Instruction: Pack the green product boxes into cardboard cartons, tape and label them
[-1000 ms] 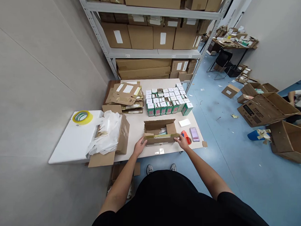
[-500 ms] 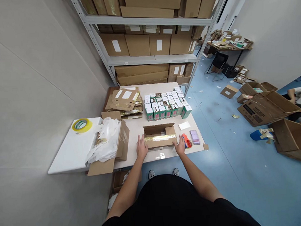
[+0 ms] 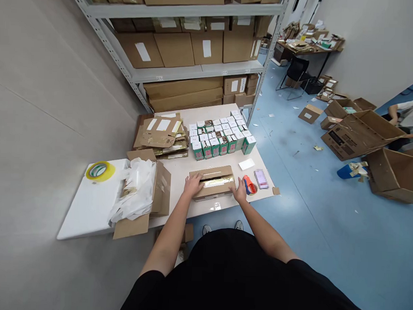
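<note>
A long cardboard box (image 3: 214,189) lies on the table in front of me, its top flaps folded nearly together with a dark slit between them. Shiny tape and a white label run along the near flap. My left hand (image 3: 193,185) rests on the left end of the top, fingers stretched over the flap. At the right end, my right hand (image 3: 239,190) touches the box with its fingers apart. Just right of that hand lies a red and blue tape dispenser (image 3: 249,185). What the box holds is hidden.
Several green-and-white small boxes (image 3: 215,146) stand in rows behind. Flattened cardboard (image 3: 161,131) is piled at the back left. An open carton with white wrapping (image 3: 137,188) and a yellow tape roll (image 3: 100,170) are at left. A white card (image 3: 246,164) lies at right.
The box's far flap and end flaps have been folded down, so its open inside is now mostly covered. My left hand has moved onto the top. The view has shifted slightly.
</note>
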The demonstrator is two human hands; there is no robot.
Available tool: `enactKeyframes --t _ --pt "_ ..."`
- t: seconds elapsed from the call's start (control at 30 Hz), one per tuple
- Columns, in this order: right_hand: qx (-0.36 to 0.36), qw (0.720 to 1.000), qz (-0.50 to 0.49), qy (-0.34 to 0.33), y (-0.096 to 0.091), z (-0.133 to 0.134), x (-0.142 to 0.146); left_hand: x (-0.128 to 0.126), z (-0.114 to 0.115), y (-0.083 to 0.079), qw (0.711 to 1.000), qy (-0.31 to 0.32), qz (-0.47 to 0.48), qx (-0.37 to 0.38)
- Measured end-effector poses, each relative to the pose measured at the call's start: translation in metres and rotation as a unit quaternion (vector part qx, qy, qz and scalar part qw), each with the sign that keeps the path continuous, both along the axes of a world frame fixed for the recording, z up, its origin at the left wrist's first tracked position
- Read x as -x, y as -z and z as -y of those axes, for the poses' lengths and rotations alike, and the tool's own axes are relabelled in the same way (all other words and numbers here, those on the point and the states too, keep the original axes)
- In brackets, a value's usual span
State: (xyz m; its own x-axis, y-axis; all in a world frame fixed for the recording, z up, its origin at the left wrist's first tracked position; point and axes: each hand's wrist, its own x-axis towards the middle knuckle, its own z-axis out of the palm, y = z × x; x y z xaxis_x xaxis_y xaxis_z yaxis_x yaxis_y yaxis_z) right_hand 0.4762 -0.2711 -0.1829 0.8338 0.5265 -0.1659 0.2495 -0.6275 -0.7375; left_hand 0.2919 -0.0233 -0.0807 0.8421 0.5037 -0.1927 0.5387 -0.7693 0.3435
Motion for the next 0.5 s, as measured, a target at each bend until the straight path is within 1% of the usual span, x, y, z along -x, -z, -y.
enactKeyframes --t 0.13,0.23,0.3,0.4,0.5 --pt "0.008 1.0 -0.008 -0.01 -0.003 -0.003 -0.001 0.006 0.016 0.025 0.996 0.013 -0.078 0.033" --pt "-0.011 1.0 -0.001 -0.012 -0.003 -0.006 -0.001 0.004 0.017 0.033 0.994 0.017 -0.109 0.025" --pt "-0.021 1.0 0.003 -0.017 -0.005 -0.008 -0.002 0.0 0.014 0.034 0.992 0.019 -0.123 0.024" --pt "-0.017 0.999 0.006 -0.039 -0.01 -0.008 -0.006 -0.007 0.01 0.031 0.987 0.015 -0.153 0.038" --pt "-0.003 0.999 0.01 -0.048 -0.015 -0.002 -0.02 -0.014 0.008 0.025 0.979 0.008 -0.201 0.044"
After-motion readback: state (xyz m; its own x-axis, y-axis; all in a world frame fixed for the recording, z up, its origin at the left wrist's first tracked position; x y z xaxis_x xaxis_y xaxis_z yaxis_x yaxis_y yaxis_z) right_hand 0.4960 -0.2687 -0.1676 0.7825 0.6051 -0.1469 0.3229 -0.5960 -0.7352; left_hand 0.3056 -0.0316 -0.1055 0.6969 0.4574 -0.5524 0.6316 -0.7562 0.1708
